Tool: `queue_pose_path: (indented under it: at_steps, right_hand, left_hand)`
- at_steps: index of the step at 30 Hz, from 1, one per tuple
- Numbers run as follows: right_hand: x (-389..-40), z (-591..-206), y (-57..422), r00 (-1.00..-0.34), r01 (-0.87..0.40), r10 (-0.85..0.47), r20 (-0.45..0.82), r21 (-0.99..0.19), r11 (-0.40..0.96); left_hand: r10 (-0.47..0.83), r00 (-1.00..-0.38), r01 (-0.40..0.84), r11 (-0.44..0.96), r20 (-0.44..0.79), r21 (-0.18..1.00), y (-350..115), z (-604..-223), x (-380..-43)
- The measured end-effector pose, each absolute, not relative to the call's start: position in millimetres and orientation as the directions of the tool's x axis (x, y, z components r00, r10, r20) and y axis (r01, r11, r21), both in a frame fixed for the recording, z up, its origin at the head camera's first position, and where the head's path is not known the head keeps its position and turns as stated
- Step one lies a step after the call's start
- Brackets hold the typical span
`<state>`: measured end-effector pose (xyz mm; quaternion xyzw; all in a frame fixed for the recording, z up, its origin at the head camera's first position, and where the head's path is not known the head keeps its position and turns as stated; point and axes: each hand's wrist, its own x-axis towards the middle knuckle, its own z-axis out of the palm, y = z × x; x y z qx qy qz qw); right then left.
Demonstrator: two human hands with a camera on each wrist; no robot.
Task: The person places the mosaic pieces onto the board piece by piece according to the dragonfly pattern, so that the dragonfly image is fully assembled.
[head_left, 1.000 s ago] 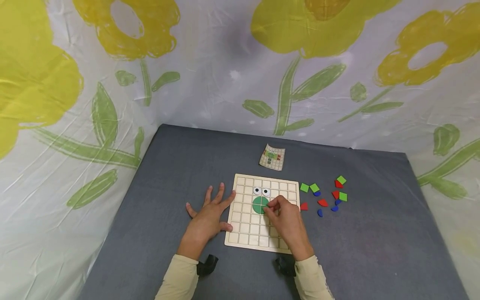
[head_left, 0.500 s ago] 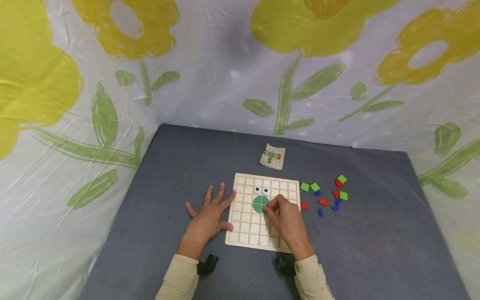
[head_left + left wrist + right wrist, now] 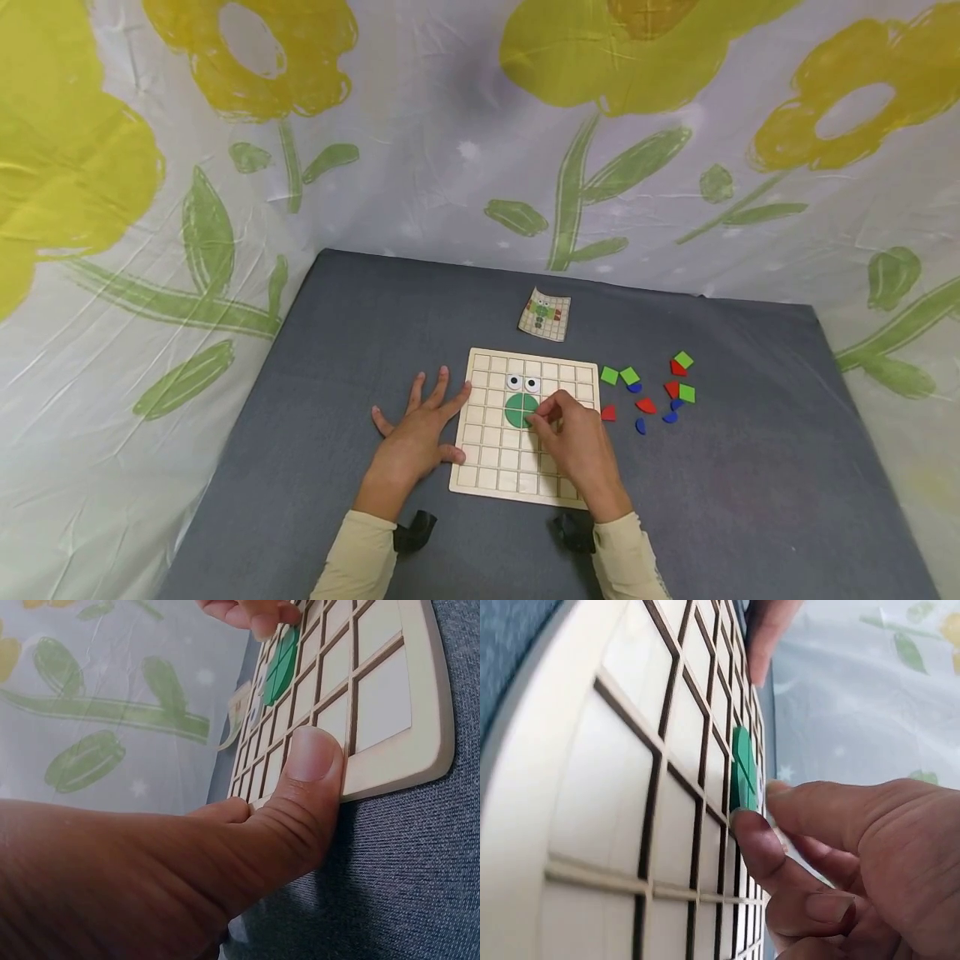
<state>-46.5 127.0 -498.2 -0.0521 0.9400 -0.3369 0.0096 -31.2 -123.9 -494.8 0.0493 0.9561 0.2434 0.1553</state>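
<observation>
A wooden grid board (image 3: 487,458) lies on the dark table. Two round eye pieces (image 3: 522,382) sit side by side on it, with green quarter-circle pieces (image 3: 516,403) forming a disc just below. At the disc's lower right, my right hand (image 3: 577,442) pinches a green quarter-circle piece (image 3: 742,796) between thumb and fingertip, low against the grid. My left hand (image 3: 408,442) is spread along the board's left side; in the left wrist view its thumb (image 3: 311,757) rests on the board's edge.
Loose green squares (image 3: 609,375), red pieces (image 3: 646,406) and blue pieces (image 3: 641,426) lie scattered right of the board. A small picture card (image 3: 546,315) with a coloured pattern on a grid lies behind it. A flower-printed cloth (image 3: 420,183) hangs around the table (image 3: 360,333).
</observation>
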Motion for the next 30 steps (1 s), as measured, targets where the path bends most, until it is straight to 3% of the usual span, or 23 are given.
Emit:
queue_pose_path:
  at_steps: [12, 30]
  right_hand:
    - [-56.2, -494.8, 161.9, -0.995, -0.094, -0.061, 0.074, -0.653, 0.751]
    - [-76.7, -493.4, 219.3, -0.968, 0.03, 0.169, 0.187, -0.58, 0.814]
  left_hand:
    - [0.176, -0.945, 0.021, 0.872, -0.274, 0.49, -124.4, -493.7, -30.9]
    - [0.17, -0.945, 0.014, 0.875, -0.28, 0.483, -125.3, -494.6, -31.5]
